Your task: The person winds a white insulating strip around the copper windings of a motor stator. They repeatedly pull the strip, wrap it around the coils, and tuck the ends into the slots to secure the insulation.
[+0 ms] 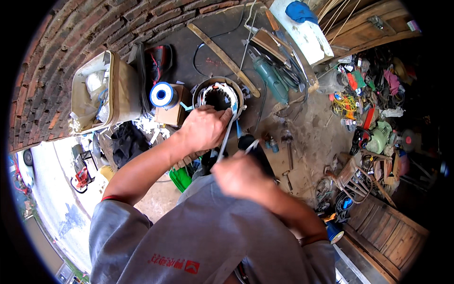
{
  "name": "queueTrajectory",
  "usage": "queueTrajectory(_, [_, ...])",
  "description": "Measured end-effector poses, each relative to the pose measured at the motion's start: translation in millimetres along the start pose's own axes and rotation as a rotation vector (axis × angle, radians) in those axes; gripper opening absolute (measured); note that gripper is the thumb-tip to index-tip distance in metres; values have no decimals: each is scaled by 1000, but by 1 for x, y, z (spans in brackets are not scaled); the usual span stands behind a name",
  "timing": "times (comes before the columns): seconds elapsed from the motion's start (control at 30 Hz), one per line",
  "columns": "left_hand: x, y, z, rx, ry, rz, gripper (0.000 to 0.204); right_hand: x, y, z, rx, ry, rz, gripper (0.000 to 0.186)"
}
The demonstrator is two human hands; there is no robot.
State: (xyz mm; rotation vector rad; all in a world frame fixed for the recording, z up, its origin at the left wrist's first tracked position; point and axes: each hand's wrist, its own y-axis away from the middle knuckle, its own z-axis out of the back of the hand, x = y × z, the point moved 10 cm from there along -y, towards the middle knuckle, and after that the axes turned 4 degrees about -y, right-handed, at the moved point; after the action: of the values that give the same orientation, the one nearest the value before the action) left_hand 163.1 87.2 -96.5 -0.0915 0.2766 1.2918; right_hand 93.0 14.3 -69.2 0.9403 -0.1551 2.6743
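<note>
A round motor stator (242, 101), a metal ring with white-wrapped windings inside, stands on the worktop in front of me. My left hand (205, 124) is closed at its near rim, with the fingertips pressed against the windings. From the stator, a white strip (228, 135) runs taut toward my body. My right hand (241, 174), smeared by motion, is closed round the strip close to my shirt, and a short end sticks up past the fist. Exactly what lies under the left fingertips is hidden.
A blue-and-white spool (163, 95) sits on a cardboard box (171, 113) left of the stator, beside a beige plastic tub (126, 87). To the right lie a green power tool (272, 79) and a hammer (289, 146). Beyond the stator is a wooden stick (224, 59).
</note>
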Motion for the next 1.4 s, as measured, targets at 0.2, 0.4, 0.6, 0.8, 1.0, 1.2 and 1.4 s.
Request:
queueTrajectory(0.2, [2,2,2,-41,6,-9,47,30,-14,35,-137,-46,157,14])
queueTrajectory(0.4, [4,4,0,-43,17,-57,53,-25,-13,32,-350,-1048,-59,35])
queueTrajectory(0.6, [4,2,-6,19,2,-25,47,-34,-7,-31,-538,-1718,-269,39])
queueTrajectory(0.8, [6,9,9,-179,96,3,42,-40,-1,-34,-550,-1646,-300,38])
queueTrajectory(1.0, [-3,8,9,-146,38,-70,43,-31,-4,-27,-576,-1630,-317,36])
queueTrajectory(1.2, [-5,8,5,-114,29,-68,47,-32,-1,-29,-564,-1814,-307,36])
queueTrajectory(1.4, [-8,8,11,-113,23,-46,43,-24,10,-20,-608,-1727,-240,35])
